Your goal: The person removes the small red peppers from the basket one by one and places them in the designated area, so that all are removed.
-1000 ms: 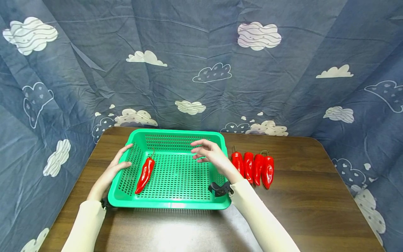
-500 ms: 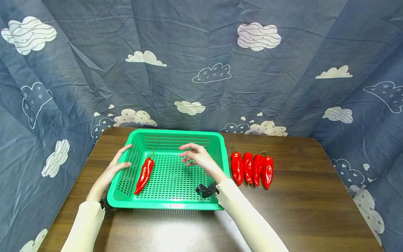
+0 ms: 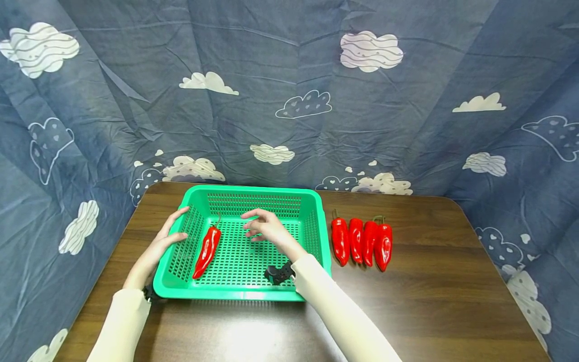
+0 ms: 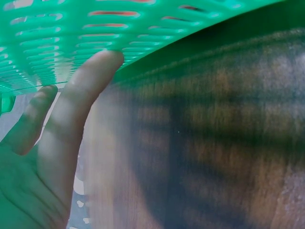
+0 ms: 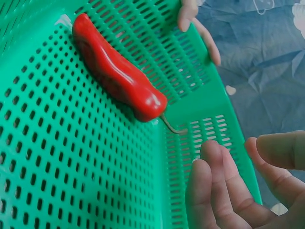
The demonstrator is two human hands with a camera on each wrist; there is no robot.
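A green plastic basket (image 3: 249, 295) with slotted walls stands on the table. One red pepper (image 3: 208, 251) lies inside near its left wall, its thin stem pointing to the back; the right wrist view shows it lengthwise. My left hand (image 3: 159, 247) holds the left rim, thumb over the inner side; in the left wrist view its fingers (image 4: 62, 129) lie against the slotted outer wall. Over the basket floor, right of the pepper, my right hand (image 3: 269, 230) hovers with fingers loosely bent and nothing between them.
Several red peppers (image 3: 356, 241) lie side by side on the brown wooden table (image 3: 434, 281), just right of the basket. A blue cloth (image 3: 289, 60) with cloud prints hangs behind the table and along both sides.
My right hand has moved left across the basket, from near its right wall toward the pepper inside. The left hand stays on the rim. The peppers have not moved.
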